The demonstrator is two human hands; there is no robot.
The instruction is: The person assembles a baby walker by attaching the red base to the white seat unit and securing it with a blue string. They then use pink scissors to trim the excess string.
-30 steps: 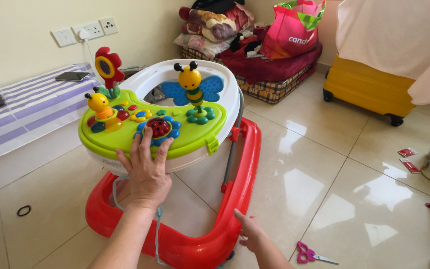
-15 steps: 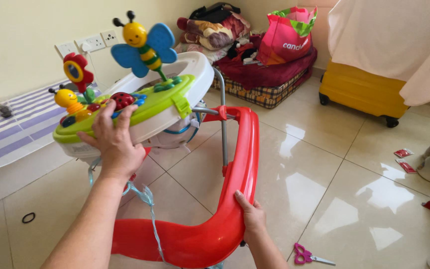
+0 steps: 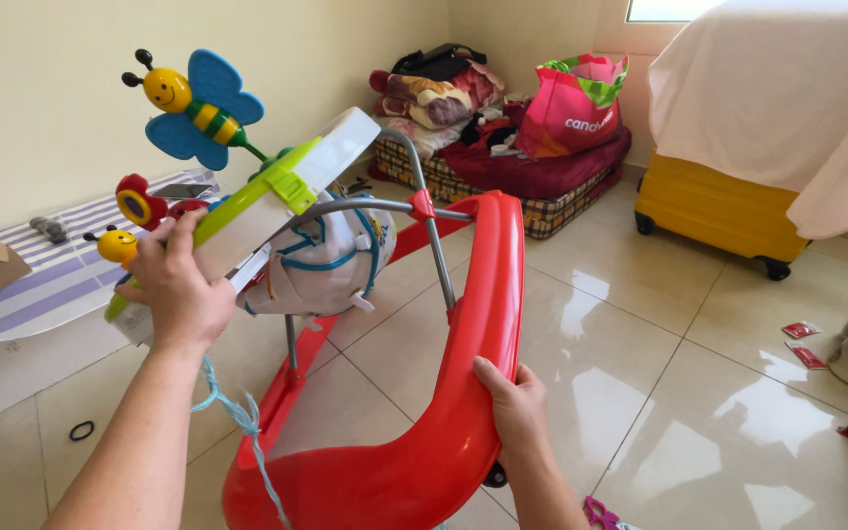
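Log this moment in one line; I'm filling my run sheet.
left hand: grips green toy tray | right hand: grips red base | baby walker: tilted up

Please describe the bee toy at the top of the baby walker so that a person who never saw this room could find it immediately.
Start at the big red plastic base of the baby walker, tipped on its side and held by both hands. Follow it up to the green and white tray gripped by the left hand. The yellow striped plastic bee with blue wings stands highest, unlike the smaller wingless yellow bee figure lower down.
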